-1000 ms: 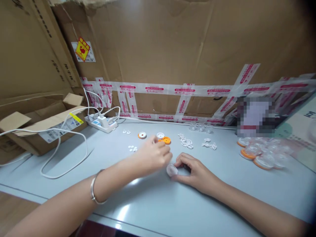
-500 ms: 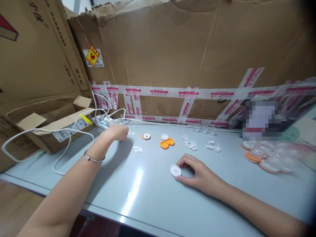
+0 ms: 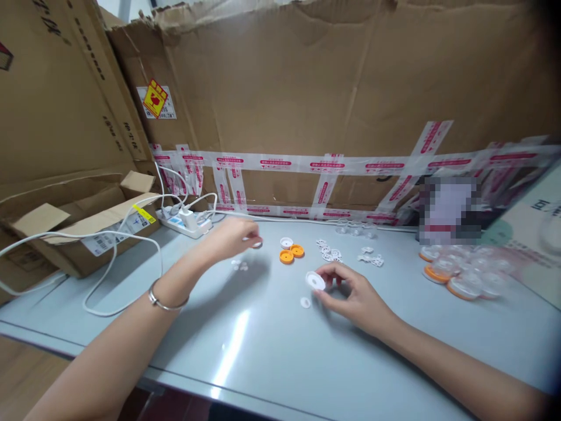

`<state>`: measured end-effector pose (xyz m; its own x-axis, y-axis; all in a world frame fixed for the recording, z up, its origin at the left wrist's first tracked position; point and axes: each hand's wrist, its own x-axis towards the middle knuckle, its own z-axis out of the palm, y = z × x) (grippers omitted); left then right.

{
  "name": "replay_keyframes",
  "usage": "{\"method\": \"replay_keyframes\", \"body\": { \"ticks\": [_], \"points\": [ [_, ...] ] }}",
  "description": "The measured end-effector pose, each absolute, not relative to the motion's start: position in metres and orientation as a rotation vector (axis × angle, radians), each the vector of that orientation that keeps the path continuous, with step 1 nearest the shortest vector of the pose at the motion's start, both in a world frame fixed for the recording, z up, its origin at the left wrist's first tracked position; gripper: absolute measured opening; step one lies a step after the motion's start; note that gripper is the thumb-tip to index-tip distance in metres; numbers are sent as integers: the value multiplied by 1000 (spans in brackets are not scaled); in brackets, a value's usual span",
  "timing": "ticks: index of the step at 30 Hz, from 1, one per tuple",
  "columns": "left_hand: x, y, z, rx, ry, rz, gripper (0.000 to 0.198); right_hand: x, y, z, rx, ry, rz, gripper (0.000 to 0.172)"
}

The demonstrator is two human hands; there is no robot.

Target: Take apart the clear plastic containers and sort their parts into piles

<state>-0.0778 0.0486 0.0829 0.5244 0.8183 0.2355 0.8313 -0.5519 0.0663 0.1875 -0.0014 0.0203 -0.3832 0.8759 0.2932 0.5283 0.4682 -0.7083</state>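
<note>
Right hand: the right hand (image 3: 353,295) holds a white round cap (image 3: 315,280) just above the surface (image 3: 272,356), with the fingers (image 3: 335,273) pinching its rim.
Cap: flat, round white plastic with a ring at its centre. It is tilted toward the camera, near the middle of the surface.
Under the cap: a small white disc (image 3: 305,302) lies flat, just beside the right hand's fingertips.
Left hand: the left hand (image 3: 234,237) is further back and to the left, knuckles up, its fingers curled together over a blurred small part. I cannot tell whether they hold it.
Wrist: a silver bangle (image 3: 166,301) sits on the left arm.
Between the hands: two orange caps (image 3: 291,254) lie close to a white cup-shaped cap (image 3: 286,242), and tiny white pieces (image 3: 239,266) lie near the left hand.
Far right: a pile of clear lids (image 3: 460,272), some with orange rims.
Back left: a power strip (image 3: 184,223) lies beside an open cardboard box (image 3: 74,234).
</note>
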Motion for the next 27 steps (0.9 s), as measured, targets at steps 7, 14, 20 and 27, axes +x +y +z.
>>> {"method": "replay_keyframes", "body": {
  "ticks": [7, 14, 20, 27],
  "points": [
    [-14, 10, 43, -2998, -537, -573, 23, 189, -2, 19, -1070, -2060, 716, 14],
    [-33, 29, 55, -2774, -841, -386, 19, 191, 1, 17, -1114, -1949, 861, 34],
    [-62, 55, 65, -2573, -1472, 6, 16, 196, 6, 17, -1191, -1896, 810, 29],
    [-62, 63, 48, -2593, -1515, 71, 19, 198, 8, 13, -1228, -1921, 730, 24]
  ]
}}
